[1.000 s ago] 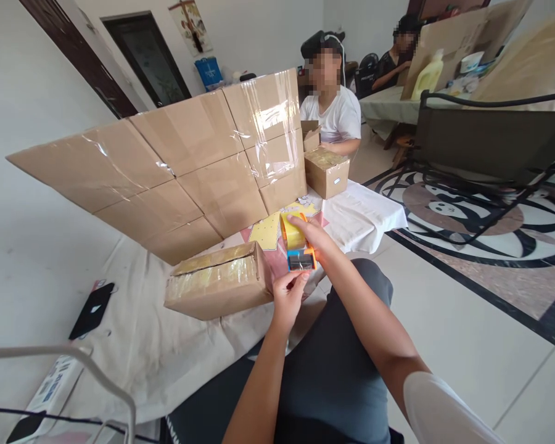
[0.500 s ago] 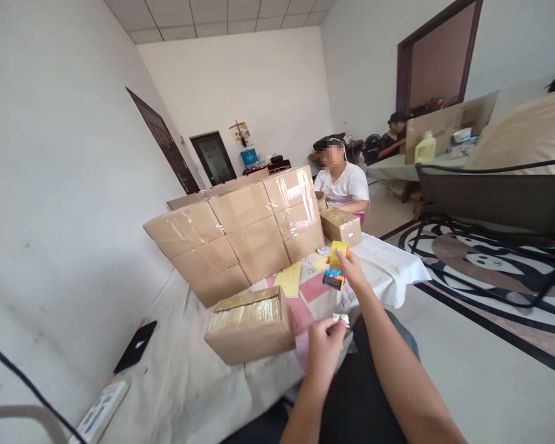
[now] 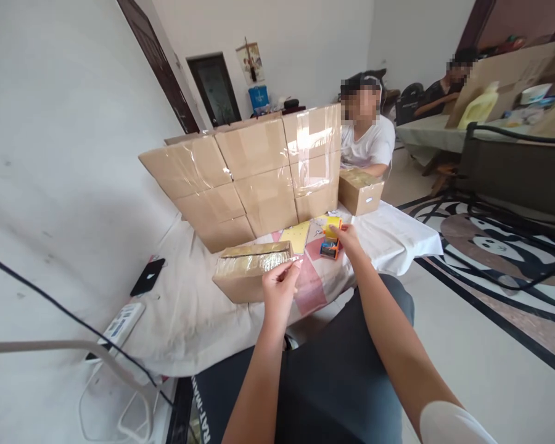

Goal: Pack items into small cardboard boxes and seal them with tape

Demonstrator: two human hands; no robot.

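Note:
My right hand (image 3: 349, 239) is closed on a small yellow-and-orange packet (image 3: 333, 223), thumb on its face, above the patterned cloth. Just below that packet is a small orange, blue and black item (image 3: 329, 249); I cannot tell whether the two are joined. My left hand (image 3: 280, 282) is closed in a pinch beside the near cardboard box (image 3: 243, 288). Only a small pale scrap shows at its fingertips, too small to name with certainty. Under both hands lies a pink, white and yellow patterned cloth (image 3: 311, 287).
A tall wall of taped cardboard boxes (image 3: 263, 197) stands across the table. Another carton (image 3: 363, 192) sits at its right end, before a seated person in a white shirt (image 3: 374, 145). At left lie a black phone-like object (image 3: 148, 277) and a white power strip (image 3: 123, 324).
My view has tilted down. My left hand has moved left and forward, towards the near box; the clear wrapper seen at it earlier is barely visible. The right hand keeps the packet, now lower over the cloth.

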